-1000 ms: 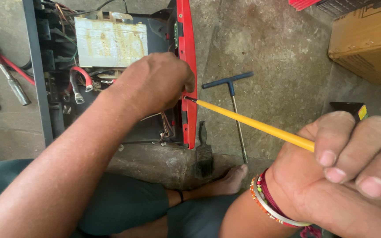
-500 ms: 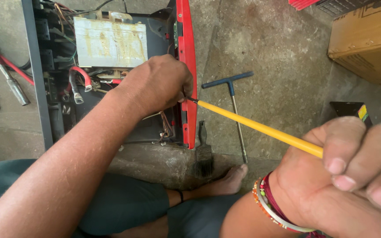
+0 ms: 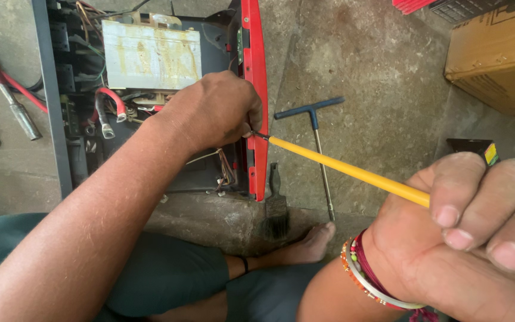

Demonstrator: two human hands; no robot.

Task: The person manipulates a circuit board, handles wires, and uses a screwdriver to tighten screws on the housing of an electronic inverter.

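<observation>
My right hand is closed around the near end of a long yellow-shafted screwdriver. Its metal tip meets the red front panel of an opened electrical unit. My left hand rests on that red panel, fingers pinched at the tool's tip. Inside the unit I see a pale rectangular block, red cables and thin wires. What the left fingers pinch is hidden.
A blue T-handle wrench and a small paintbrush lie on the concrete floor beside the unit. A cardboard box stands at the upper right. Red cables with metal lugs lie at left. My bare foot is below.
My left hand has shifted slightly along the red panel, and my right hand with the screwdriver has dropped a little toward the lower right.
</observation>
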